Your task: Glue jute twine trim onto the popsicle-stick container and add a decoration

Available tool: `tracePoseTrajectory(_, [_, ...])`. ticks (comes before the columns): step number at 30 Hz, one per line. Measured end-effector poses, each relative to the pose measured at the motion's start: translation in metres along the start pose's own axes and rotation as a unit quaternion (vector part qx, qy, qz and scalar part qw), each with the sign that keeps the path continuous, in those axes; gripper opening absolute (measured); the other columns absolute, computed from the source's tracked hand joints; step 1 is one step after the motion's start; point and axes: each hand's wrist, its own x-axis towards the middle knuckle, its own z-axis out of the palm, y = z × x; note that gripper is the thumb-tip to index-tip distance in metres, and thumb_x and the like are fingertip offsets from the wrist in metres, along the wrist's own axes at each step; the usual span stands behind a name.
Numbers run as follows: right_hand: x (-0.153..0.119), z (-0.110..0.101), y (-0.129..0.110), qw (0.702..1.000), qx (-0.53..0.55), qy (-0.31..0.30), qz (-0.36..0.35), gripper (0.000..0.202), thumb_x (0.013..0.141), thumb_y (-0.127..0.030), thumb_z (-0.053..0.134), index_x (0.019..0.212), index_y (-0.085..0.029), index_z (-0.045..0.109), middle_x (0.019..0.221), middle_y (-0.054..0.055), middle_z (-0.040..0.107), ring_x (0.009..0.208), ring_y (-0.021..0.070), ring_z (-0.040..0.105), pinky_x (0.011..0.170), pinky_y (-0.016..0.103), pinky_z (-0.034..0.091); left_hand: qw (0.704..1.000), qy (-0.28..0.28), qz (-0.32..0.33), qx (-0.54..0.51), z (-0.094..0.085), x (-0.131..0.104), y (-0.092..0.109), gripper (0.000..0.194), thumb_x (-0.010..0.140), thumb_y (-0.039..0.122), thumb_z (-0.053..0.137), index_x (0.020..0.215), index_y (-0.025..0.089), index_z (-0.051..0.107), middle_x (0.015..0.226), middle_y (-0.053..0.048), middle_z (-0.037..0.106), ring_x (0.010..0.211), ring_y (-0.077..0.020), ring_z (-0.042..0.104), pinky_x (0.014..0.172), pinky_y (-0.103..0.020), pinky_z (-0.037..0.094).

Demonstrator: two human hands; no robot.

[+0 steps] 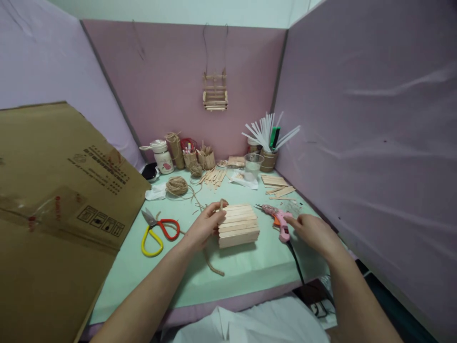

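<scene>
My left hand is closed at the left end of a small box of wooden craft sticks, with a bit of twine between its fingertips. More twine hangs below that hand and ends on the table. To the right of the box lies a pink glue gun with an orange trigger, its nozzle pointing left and its black cord running off the front edge. My right hand is at the gun's right side, index finger stretched toward its rear; its other fingers are curled and partly hidden.
Scissors with red and yellow handles lie left, beside a large cardboard box. Behind are a twine ball, loose sticks, a clear cup and a holder of white glue sticks. A stick-built hanger hangs on the back wall.
</scene>
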Motion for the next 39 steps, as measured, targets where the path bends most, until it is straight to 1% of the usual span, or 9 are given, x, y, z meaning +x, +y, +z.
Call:
tracePoseTrajectory(3, [0.000, 0.010, -0.005, 0.998, 0.017, -0.063, -0.015, 0.053, 0.083, -0.060, 0.043, 0.050, -0.021, 0.059, 0.058, 0.008, 0.064, 0.058, 0.0205, 0.058, 0.054, 0.028, 0.032, 1.000, 0.004, -0.006, -0.019, 0.001, 0.001, 0.000, 0.039, 0.075, 0.039, 0.062, 0.111, 0.025, 0.057, 0.086, 0.000, 0.056, 0.065, -0.0101, 0.051, 0.054, -0.019, 0.041])
tracePoseTrajectory(10, [0.012, 0.025, -0.007, 0.988, 0.139, -0.050, 0.032, 0.022, 0.073, -0.040, 0.059, 0.063, -0.020, 0.060, 0.054, 0.004, 0.064, 0.055, 0.0184, 0.058, 0.053, 0.027, 0.035, 0.998, -0.009, -0.030, -0.063, 0.000, -0.003, 0.006, 0.037, 0.072, 0.030, 0.062, 0.108, 0.024, 0.058, 0.068, 0.005, 0.046, 0.054, -0.0072, 0.048, 0.051, -0.017, 0.039])
tracePoseTrajectory(12, [0.010, 0.022, -0.002, 0.955, 0.288, -0.040, 0.054, 0.019, 0.072, -0.038, 0.061, 0.075, -0.020, 0.059, 0.057, 0.001, 0.064, 0.055, 0.0169, 0.058, 0.053, 0.026, 0.039, 0.996, -0.020, -0.033, -0.078, -0.002, -0.003, 0.007, 0.037, 0.072, 0.030, 0.063, 0.108, 0.024, 0.057, 0.068, 0.005, 0.045, 0.054, -0.0073, 0.049, 0.050, -0.017, 0.039])
tracePoseTrajectory(15, [-0.001, 0.012, -0.002, 0.864, 0.493, -0.099, 0.026, 0.026, 0.072, -0.044, 0.065, 0.080, -0.020, 0.057, 0.065, 0.001, 0.062, 0.053, 0.0140, 0.055, 0.052, 0.025, 0.042, 0.994, -0.040, -0.033, -0.093, -0.004, -0.001, 0.006, 0.036, 0.072, 0.028, 0.063, 0.107, 0.024, 0.057, 0.067, 0.005, 0.044, 0.055, -0.0077, 0.050, 0.050, -0.017, 0.040])
tracePoseTrajectory(18, [-0.018, 0.000, -0.014, 0.798, 0.575, -0.181, 0.021, 0.039, 0.075, -0.059, 0.060, 0.076, -0.020, 0.060, 0.065, 0.003, 0.060, 0.051, 0.0142, 0.052, 0.047, 0.027, 0.043, 0.992, -0.060, -0.034, -0.105, -0.008, 0.001, 0.004, 0.034, 0.072, 0.029, 0.063, 0.105, 0.023, 0.057, 0.068, 0.005, 0.046, 0.055, -0.0075, 0.051, 0.053, -0.018, 0.044])
tracePoseTrajectory(21, [-0.036, -0.008, -0.028, 0.750, 0.629, -0.203, 0.026, 0.040, 0.072, -0.061, 0.063, 0.075, -0.021, 0.061, 0.065, 0.002, 0.057, 0.051, 0.0140, 0.051, 0.048, 0.028, 0.048, 0.990, -0.075, -0.040, -0.115, -0.010, 0.002, 0.004, 0.033, 0.073, 0.030, 0.063, 0.105, 0.023, 0.057, 0.069, 0.005, 0.047, 0.054, -0.0074, 0.053, 0.053, -0.019, 0.045])
tracePoseTrajectory(26, [-0.062, -0.006, -0.039, 0.796, 0.599, -0.084, -0.016, 0.034, 0.069, -0.053, 0.071, 0.084, -0.022, 0.066, 0.085, 0.007, 0.068, 0.070, 0.0205, 0.063, 0.057, 0.032, 0.055, 0.986, -0.094, -0.042, -0.129, -0.012, 0.000, 0.008, 0.033, 0.074, 0.030, 0.064, 0.105, 0.021, 0.057, 0.068, 0.005, 0.047, 0.054, -0.0069, 0.053, 0.052, -0.018, 0.046])
tracePoseTrajectory(30, [-0.074, -0.005, -0.043, 0.865, 0.474, -0.093, -0.139, 0.043, 0.078, -0.054, 0.061, 0.101, -0.018, 0.068, 0.077, 0.008, 0.069, 0.060, 0.0180, 0.059, 0.051, 0.028, 0.049, 0.985, -0.103, -0.040, -0.131, -0.013, 0.001, 0.008, 0.033, 0.075, 0.030, 0.063, 0.105, 0.021, 0.056, 0.070, 0.004, 0.048, 0.054, -0.0065, 0.053, 0.054, -0.019, 0.047])
tracePoseTrajectory(39, [-0.085, -0.008, -0.057, 0.940, 0.285, -0.001, -0.187, 0.039, 0.082, -0.057, 0.051, 0.080, -0.021, 0.066, 0.064, 0.004, 0.062, 0.059, 0.0201, 0.058, 0.058, 0.031, 0.051, 0.988, -0.090, -0.017, -0.127, -0.002, -0.012, 0.007, 0.031, 0.074, 0.032, 0.066, 0.102, 0.021, 0.057, 0.069, 0.005, 0.046, 0.055, -0.0063, 0.050, 0.049, -0.016, 0.039])
